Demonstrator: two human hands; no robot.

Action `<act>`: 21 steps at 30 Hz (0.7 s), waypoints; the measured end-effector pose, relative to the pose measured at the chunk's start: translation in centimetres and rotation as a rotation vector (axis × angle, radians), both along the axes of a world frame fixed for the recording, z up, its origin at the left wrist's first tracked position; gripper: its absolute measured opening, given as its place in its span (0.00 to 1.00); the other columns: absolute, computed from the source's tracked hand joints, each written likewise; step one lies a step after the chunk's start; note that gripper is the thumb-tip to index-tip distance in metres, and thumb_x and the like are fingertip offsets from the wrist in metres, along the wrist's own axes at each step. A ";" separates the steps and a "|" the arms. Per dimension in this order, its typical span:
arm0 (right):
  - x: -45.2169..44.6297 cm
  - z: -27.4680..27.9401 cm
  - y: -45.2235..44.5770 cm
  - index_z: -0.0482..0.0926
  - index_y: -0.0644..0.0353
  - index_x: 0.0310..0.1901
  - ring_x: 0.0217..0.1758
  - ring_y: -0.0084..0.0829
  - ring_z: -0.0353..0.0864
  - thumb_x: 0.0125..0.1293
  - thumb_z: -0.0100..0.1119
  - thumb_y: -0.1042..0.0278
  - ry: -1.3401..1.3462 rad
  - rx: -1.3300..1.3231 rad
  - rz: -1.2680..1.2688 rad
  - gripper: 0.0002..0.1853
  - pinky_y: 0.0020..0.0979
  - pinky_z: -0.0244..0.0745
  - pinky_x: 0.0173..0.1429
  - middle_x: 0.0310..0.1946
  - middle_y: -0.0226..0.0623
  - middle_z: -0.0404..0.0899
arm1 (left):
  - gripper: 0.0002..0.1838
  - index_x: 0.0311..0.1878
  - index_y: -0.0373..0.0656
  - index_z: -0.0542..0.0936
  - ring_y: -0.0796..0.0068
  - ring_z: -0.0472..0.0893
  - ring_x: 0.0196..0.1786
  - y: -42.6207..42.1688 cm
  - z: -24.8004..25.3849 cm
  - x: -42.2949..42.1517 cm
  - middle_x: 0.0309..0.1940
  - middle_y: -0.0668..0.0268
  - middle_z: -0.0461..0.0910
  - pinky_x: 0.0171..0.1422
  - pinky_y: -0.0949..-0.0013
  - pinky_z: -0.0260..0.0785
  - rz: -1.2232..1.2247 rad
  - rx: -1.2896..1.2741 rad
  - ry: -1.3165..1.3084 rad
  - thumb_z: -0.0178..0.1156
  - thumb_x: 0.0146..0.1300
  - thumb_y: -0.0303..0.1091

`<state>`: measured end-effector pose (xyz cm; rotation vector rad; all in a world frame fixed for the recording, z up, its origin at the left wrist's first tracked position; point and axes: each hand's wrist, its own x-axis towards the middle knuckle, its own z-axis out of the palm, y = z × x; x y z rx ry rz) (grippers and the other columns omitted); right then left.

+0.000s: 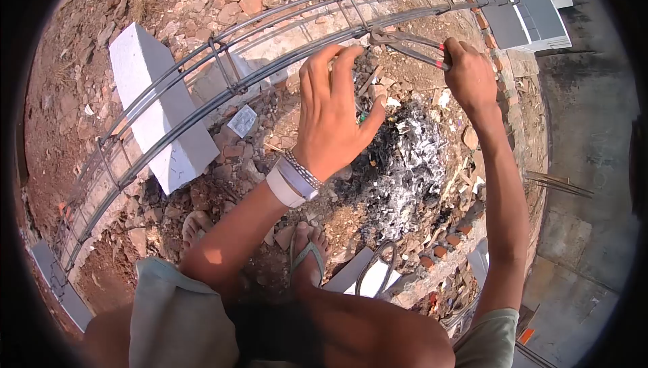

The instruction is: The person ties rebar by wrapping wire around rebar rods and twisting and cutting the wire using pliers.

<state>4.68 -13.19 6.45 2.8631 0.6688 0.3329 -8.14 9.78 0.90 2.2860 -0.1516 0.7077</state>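
Observation:
My right hand [469,76] grips the handles of long steel pincers [413,52], which have red bands near my fingers. The jaws of the pincers are at a stirrup on the rebar cage [283,64]; whether they bite on a tie wire is too small to tell. My left hand [334,111] hangs just below the same bars, thumb spread and fingers slightly bent, with nothing visible in it. Long parallel bars and several stirrups make up the cage, which curves across the view from lower left to upper right.
A white and grey block [152,91] props the cage on the left. White ash [412,172] lies below my hands. Near my sandalled feet [309,256] are another block [358,277] and a wire loop [378,267]. Rubble covers the ground; a concrete floor [580,165] runs along the right.

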 end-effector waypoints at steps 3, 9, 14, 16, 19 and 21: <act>-1.9 -0.6 0.8 0.73 0.58 0.37 0.41 0.46 0.82 0.67 0.51 0.71 -0.039 0.001 -0.066 0.02 0.49 0.72 0.46 0.32 0.43 0.81 | 0.41 0.63 0.30 0.65 0.58 0.72 0.59 -6.6 -0.8 2.3 0.56 0.47 0.69 0.67 0.56 0.63 -0.187 -1.207 0.517 0.68 0.60 0.53; -4.1 -1.1 1.2 0.74 0.59 0.40 0.40 0.50 0.83 0.64 0.57 0.70 -0.047 0.025 -0.138 0.05 0.51 0.73 0.48 0.33 0.45 0.79 | 0.19 0.37 0.46 0.70 0.76 0.72 0.24 -10.2 5.0 11.3 0.21 0.71 0.67 0.33 0.69 0.67 0.313 -2.313 0.688 0.57 0.69 0.53; -7.8 2.7 1.6 0.77 0.62 0.53 0.39 0.48 0.83 0.54 0.75 0.56 0.123 0.069 0.147 0.28 0.47 0.77 0.48 0.37 0.49 0.79 | 0.15 0.28 0.49 0.64 0.76 0.67 0.17 -9.4 0.6 9.8 0.16 0.73 0.63 0.26 0.62 0.69 -0.155 -2.277 0.566 0.56 0.66 0.43; -6.9 4.5 1.4 0.76 0.67 0.57 0.45 0.44 0.84 0.57 0.73 0.49 0.768 0.236 -0.066 0.34 0.44 0.78 0.53 0.39 0.49 0.81 | 0.16 0.25 0.55 0.62 0.78 0.63 0.19 -8.1 0.0 9.0 0.15 0.77 0.59 0.31 0.69 0.63 -0.445 -2.302 0.613 0.57 0.65 0.42; -5.8 0.3 -1.4 0.71 0.80 0.57 0.51 0.46 0.86 0.63 0.66 0.45 1.683 1.125 -0.229 0.39 0.42 0.78 0.64 0.42 0.58 0.83 | 0.22 0.17 0.59 0.58 0.81 0.61 0.16 -7.3 -1.0 8.9 0.11 0.81 0.55 0.32 0.68 0.62 -0.598 -2.297 0.697 0.57 0.65 0.42; -6.8 -4.5 -2.3 0.69 0.79 0.56 0.45 0.52 0.87 0.62 0.64 0.40 1.993 1.525 -0.185 0.41 0.49 0.85 0.51 0.41 0.63 0.81 | 0.22 0.16 0.60 0.61 0.83 0.59 0.13 -6.3 -2.1 8.9 0.09 0.84 0.56 0.30 0.69 0.62 -0.778 -2.269 0.739 0.50 0.69 0.43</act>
